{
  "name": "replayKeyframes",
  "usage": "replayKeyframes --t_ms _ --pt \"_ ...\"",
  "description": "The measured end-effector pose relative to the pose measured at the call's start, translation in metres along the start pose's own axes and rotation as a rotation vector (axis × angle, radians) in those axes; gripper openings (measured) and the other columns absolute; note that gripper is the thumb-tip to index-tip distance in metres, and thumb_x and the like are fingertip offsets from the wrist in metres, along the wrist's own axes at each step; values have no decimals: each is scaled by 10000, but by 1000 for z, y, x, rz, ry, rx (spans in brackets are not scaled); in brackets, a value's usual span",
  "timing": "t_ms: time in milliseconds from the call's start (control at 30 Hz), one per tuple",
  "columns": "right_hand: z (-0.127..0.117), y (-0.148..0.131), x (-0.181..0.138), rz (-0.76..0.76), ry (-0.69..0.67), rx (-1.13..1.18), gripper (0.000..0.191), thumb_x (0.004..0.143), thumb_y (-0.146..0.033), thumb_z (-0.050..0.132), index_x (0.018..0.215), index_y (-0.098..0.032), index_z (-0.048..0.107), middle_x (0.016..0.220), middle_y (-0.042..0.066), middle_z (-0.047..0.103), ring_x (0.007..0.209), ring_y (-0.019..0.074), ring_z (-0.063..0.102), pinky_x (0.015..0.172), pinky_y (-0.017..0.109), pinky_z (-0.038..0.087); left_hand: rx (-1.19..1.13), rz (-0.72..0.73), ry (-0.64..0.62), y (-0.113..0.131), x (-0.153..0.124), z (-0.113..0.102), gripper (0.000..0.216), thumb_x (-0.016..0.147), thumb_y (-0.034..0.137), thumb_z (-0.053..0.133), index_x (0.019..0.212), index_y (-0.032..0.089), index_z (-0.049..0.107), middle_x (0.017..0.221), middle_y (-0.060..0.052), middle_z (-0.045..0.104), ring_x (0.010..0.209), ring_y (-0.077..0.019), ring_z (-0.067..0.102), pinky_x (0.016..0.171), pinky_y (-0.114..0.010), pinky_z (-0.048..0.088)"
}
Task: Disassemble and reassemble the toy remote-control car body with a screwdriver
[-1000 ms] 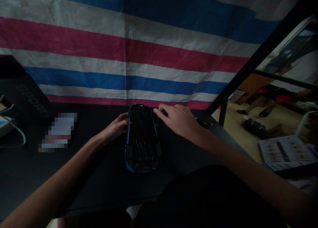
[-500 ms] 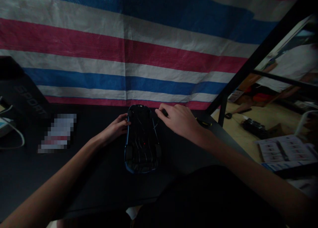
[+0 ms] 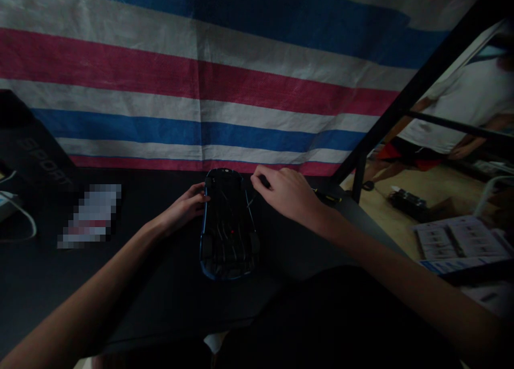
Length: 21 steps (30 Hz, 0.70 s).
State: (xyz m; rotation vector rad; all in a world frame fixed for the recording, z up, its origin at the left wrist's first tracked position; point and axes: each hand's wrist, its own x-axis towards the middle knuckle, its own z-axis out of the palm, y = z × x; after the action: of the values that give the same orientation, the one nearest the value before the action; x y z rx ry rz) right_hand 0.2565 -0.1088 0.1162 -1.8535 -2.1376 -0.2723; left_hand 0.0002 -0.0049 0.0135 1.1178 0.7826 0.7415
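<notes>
A dark blue toy car [image 3: 227, 219] lies upside down on the black table, its wheels and black underside facing up. A tiny red spot shows on that underside. My left hand [image 3: 188, 204] holds the car by its left side, fingers curled against the edge. On the other side, my right hand [image 3: 283, 189] is closed around the dark handle of a screwdriver [image 3: 264, 181]. Its thin shaft slants down toward the car's right edge; whether the tip touches the car is too dark to tell.
A black and yellow tool [image 3: 327, 196] lies beyond my right wrist. To the left are a blurred-out flat item [image 3: 91, 216], a dark box marked SPORT [image 3: 44, 160] and a white cable [image 3: 30, 213]. Striped sheeting [image 3: 160, 85] hangs behind. A person [image 3: 453, 112] stands beyond the black frame.
My hands and the toy car have barely moved. The screwdriver's shaft has tilted slightly. In the background, the person has shifted and stands more upright.
</notes>
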Motion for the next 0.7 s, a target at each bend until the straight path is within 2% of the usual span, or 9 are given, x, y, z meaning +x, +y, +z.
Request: replayKeyframes --t_ms 100,233,367,467,567,633,700 --pt "-1 -3 -2 -24 19 70 194 1018 -336 499 1050 -239 664 812 25 729 681 185 600 631 337 245 13 14 -2 -1 1 -2 595 779 321 824 1323 257 593 1275 -75 709 1232 -304 686 1081 -469 532" --pt "0 -5 -2 -77 68 94 212 970 -288 519 1149 -221 608 983 54 761 789 204 654 632 333 267 2 10 -15 -2 2 -1 625 792 307 827 1366 258 584 1344 -78 696 1265 -287 667 1070 -434 533" --pt "2 -4 0 -49 41 53 247 1065 -367 475 1211 -229 619 886 40 751 750 202 653 627 334 250 -2 8 -2 1 0 1 603 785 312 837 1339 258 604 1343 -81 701 1275 -297 669 1084 -454 530" --pt "0 -5 0 1 13 3 279 1085 -422 470 1098 -235 676 825 40 744 706 196 631 628 341 227 -4 12 3 2 -1 1 589 779 316 837 1321 257 614 1310 -84 713 1263 -309 679 1095 -477 525" --pt "-3 -8 -1 -7 14 51 241 1053 -356 476 1009 -229 676 819 34 742 695 184 621 632 344 232 0 1 0 1 0 0 612 785 308 832 1348 258 598 1326 -83 711 1262 -297 680 1101 -463 523" --pt "-3 -8 -2 -51 36 105 176 1003 -304 508 1061 -227 655 861 30 748 717 183 629 638 341 255 -1 -5 0 1 0 0 624 786 299 833 1360 259 590 1353 -82 704 1271 -287 675 1104 -446 524" --pt "-3 -7 -2 -96 39 136 206 979 -271 512 1140 -221 630 914 35 753 741 184 638 642 339 272 1 2 6 1 0 1 621 780 299 836 1350 257 593 1372 -83 696 1281 -288 670 1104 -440 528"
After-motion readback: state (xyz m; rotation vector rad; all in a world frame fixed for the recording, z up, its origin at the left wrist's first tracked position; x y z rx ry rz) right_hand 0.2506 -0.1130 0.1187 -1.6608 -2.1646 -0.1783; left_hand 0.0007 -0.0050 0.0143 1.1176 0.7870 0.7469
